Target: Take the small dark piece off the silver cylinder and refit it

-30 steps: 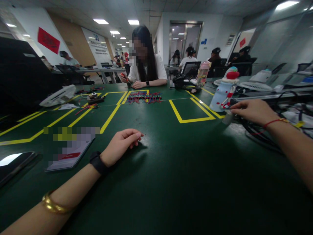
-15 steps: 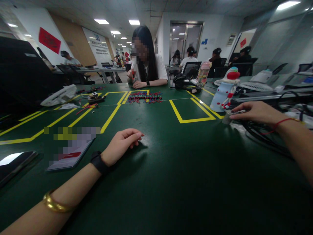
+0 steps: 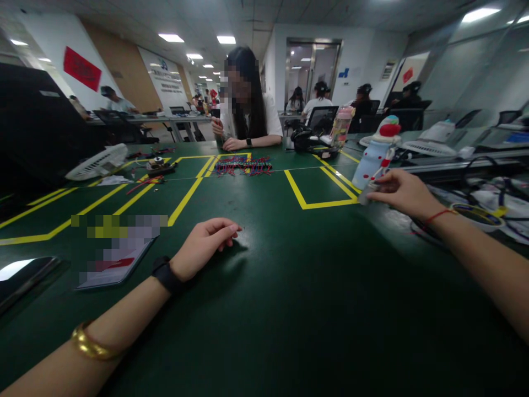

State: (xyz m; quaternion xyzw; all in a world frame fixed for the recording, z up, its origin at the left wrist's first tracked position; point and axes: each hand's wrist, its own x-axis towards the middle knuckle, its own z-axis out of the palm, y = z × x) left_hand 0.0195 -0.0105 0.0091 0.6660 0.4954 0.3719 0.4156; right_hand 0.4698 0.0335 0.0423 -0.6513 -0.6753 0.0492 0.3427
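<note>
Fingers of your right hand (image 3: 399, 193) pinch a small, pale, light-looking object (image 3: 366, 194) beside the pale-blue snowman-shaped bottle (image 3: 374, 160); grip its sides gently while your left hand (image 3: 202, 245) rests loosely curled on the green table (image 3: 289, 286).

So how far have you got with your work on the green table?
Nothing looks finished in front of this person: the table there has no made piece on it. In hand: the right hand grips a small grey object beside the snowman bottle; the left hand rests flat, holding nothing. Left: the wires lie piled across the table, near another person.
</note>
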